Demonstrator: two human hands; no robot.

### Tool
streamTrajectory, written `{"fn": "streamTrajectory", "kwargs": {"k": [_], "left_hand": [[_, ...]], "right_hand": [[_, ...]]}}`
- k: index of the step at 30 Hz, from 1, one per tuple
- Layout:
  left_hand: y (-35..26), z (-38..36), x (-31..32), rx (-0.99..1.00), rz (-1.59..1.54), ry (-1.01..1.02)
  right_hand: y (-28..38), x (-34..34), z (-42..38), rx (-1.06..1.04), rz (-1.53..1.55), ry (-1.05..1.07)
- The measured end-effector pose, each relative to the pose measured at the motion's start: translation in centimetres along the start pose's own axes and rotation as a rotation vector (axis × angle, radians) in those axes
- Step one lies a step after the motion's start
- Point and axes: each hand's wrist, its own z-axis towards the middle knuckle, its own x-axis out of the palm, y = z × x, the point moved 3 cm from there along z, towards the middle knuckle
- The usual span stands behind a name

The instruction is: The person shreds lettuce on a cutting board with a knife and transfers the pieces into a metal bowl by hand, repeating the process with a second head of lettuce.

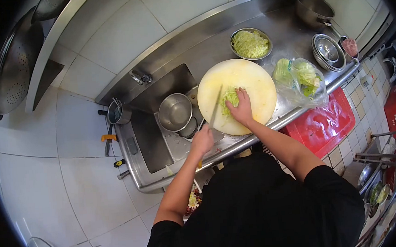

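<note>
A large round whitish cutting board lies across the counter beside the sink. On its middle is a small pile of pale green cut lettuce. My right hand presses down on this lettuce, fingers bent over it and thumb toward the blade. In my left hand is a long kitchen knife, fingers wrapped round its handle. The blade runs away from me along the left side of the lettuce. Behind the board sits a metal bowl of shredded lettuce. To the right, a clear plastic bag holds larger lettuce pieces.
Left of the board, a metal pot stands in the sink under a tap. Stacked metal bowls and a big pot stand at the right. A red lid-like panel lies below the counter edge.
</note>
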Motion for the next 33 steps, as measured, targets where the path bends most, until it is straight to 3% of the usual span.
{"fn": "streamTrajectory", "kwargs": {"k": [2,4,8,9,12,14,23,30,33], "left_hand": [[3.5,0.3,-0.2,0.101,0.03,-0.081],[5.3,0.4,-0.1,-0.164,-0.432,0.176],[4.4,1.5,3.9,-0.211,-0.719,0.278],[2.9,1.5,4.2,-0.19,-0.716,0.325],[0.5,2.0,5.9,-0.104,-0.593,0.217],[-0.1,1.9,6.6,-0.066,-0.594,0.22],[-3.8,2.1,5.4,-0.154,-0.723,0.36],[-10.1,7.9,3.3,-0.089,-0.762,0.289],[-13.1,12.7,2.1,-0.054,-0.751,0.277]], "right_hand": [[0.3,-0.5,0.0,0.001,0.039,-0.021],[1.4,-0.9,0.3,0.082,-0.024,-0.051],[3.2,-0.2,0.6,0.11,-0.116,-0.052],[3.5,-0.1,0.2,0.055,-0.154,-0.055],[2.9,0.5,-0.4,-0.029,-0.214,-0.104],[1.1,1.3,-0.2,-0.044,-0.106,-0.185],[0.3,-0.7,1.0,0.12,0.087,-0.326],[-0.3,-4.2,9.5,0.139,0.281,-0.373],[-1.6,-5.6,15.0,0.051,0.247,-0.42]]}}
